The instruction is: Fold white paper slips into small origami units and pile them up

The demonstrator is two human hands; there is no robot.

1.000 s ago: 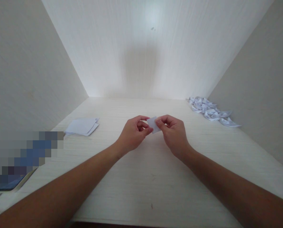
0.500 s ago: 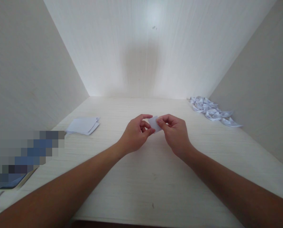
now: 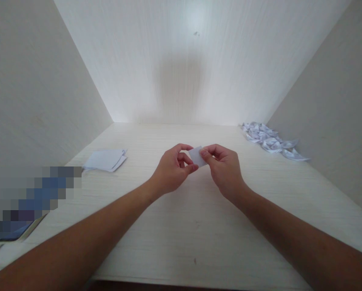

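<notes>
A small folded piece of white paper (image 3: 196, 156) is held between my two hands above the middle of the table. My right hand (image 3: 225, 167) pinches its right side, the thumb lying on the near face and the fingers behind. At the paper's left edge, my left hand (image 3: 174, 167) has the index finger at the upper corner and the thumb at the lower corner, with the other fingers curled behind. The back of the paper is hidden from me.
On the left of the pale wooden table (image 3: 181, 242) lies a stack of white paper sheets (image 3: 103, 159). A heap of folded white paper pieces (image 3: 268, 139) sits by the right wall. A partly blurred-out device (image 3: 20, 232) is at the left edge. Walls enclose three sides.
Both hands keep nearly the same hold on the paper. My left fingers have shifted very slightly along its left edge, and the whole view has moved a little.
</notes>
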